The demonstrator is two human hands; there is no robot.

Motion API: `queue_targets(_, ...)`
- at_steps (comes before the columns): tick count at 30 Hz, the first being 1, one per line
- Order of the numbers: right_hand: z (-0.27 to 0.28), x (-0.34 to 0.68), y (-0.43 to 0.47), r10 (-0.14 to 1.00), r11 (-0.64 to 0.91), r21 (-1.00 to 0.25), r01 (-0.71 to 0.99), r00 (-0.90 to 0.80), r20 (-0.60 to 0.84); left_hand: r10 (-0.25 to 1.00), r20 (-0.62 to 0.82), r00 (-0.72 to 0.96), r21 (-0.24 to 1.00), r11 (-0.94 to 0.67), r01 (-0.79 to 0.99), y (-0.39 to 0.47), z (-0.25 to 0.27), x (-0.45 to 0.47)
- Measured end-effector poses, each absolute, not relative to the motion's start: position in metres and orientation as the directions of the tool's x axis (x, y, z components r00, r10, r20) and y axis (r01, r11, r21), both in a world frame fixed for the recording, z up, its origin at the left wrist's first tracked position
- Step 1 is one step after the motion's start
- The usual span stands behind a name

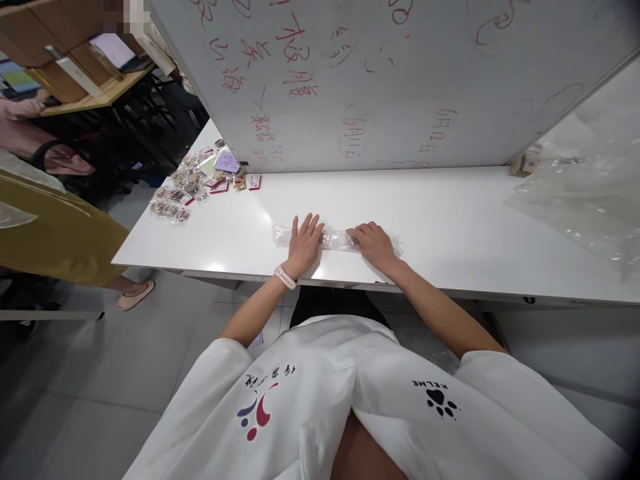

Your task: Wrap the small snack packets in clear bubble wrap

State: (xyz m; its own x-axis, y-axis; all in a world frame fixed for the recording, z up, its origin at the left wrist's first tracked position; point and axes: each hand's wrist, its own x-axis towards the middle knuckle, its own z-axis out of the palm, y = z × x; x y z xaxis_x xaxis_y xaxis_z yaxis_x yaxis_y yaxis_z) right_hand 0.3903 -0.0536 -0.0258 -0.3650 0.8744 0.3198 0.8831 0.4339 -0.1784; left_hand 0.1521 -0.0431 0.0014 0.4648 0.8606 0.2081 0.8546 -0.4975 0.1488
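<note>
A long strip of clear, crinkled plastic wrap (334, 238) lies flattened along the front part of the white table. Something darker shows faintly inside it between my hands, but I cannot make out what. My left hand (304, 245) rests palm down on the wrap's left part, its fingers stretched out and apart. On the right part lies my right hand (374, 245), palm down, its fingers slightly bent and pointing left over the plastic. The wrap's ends stick out beyond both hands.
Several small packets (193, 180) are heaped at the table's left end. A whiteboard (370, 87) with red writing stands along the back edge. Large clear plastic sheeting (585, 193) covers the right side. A person in a mustard skirt (60, 227) is at the left.
</note>
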Motion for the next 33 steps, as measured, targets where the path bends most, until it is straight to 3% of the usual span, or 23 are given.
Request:
queue_targets(3, -0.035, 0.393, -0.057, 0.878, 0.419, -0.240, 0.876, -0.325, 0.351, 0.890, 0.130, 0.438, 0.152, -0.454, 0.878, -0.062, -0.005, 0.142)
queue_targets(7, -0.034, 0.393, -0.057, 0.881, 0.424, -0.298, 0.855, -0.313, 0.356, 0.963, 0.069, 0.261, 0.175, -0.270, 0.947, -0.056, -0.010, 0.139)
queue_targets(11, -0.029, 0.391, -0.058, 0.894, 0.409, -0.323, 0.854, -0.303, 0.330, 0.996, 0.046, 0.073, 0.382, -0.085, 0.920, -0.044, -0.009, 0.148)
queue_targets(14, -0.028, 0.389, -0.059, 0.907, 0.394, -0.359, 0.846, -0.293, 0.303, 0.996, 0.070, -0.046, 0.731, -0.020, 0.682, -0.043, -0.001, 0.160)
queue_targets(16, -0.027, 0.388, -0.059, 0.915, 0.382, -0.389, 0.838, -0.285, 0.284, 0.994, 0.011, -0.108, 0.941, 0.026, 0.338, -0.042, 0.006, 0.172)
queue_targets(17, -0.027, 0.387, -0.058, 0.920, 0.375, -0.399, 0.837, -0.280, 0.275, 0.991, -0.059, -0.117, 0.989, 0.074, 0.127, -0.042, 0.009, 0.179)
queue_targets(19, -0.027, 0.384, -0.058, 0.925, 0.362, -0.400, 0.842, -0.273, 0.264, 0.973, -0.216, -0.084, 0.956, 0.193, -0.222, -0.040, 0.015, 0.192)
queue_targets(21, -0.027, 0.382, -0.058, 0.928, 0.354, -0.388, 0.851, -0.266, 0.262, 0.951, -0.308, -0.030, 0.884, 0.274, -0.380, -0.042, 0.017, 0.204)
queue_targets(24, -0.026, 0.380, -0.059, 0.927, 0.354, -0.374, 0.857, -0.267, 0.265, 0.951, -0.309, -0.004, 0.873, 0.282, -0.398, -0.054, 0.016, 0.214)
queue_targets(29, -0.025, 0.377, -0.060, 0.929, 0.342, -0.366, 0.865, -0.254, 0.270, 0.981, -0.185, -0.057, 0.907, 0.148, -0.394, -0.076, 0.007, 0.233)
queue_targets(33, -0.019, 0.374, -0.067, 0.925, 0.257, -0.359, 0.897, -0.122, 0.359, 0.940, -0.320, -0.116, 0.812, 0.209, -0.545, -0.065, 0.000, 0.244)
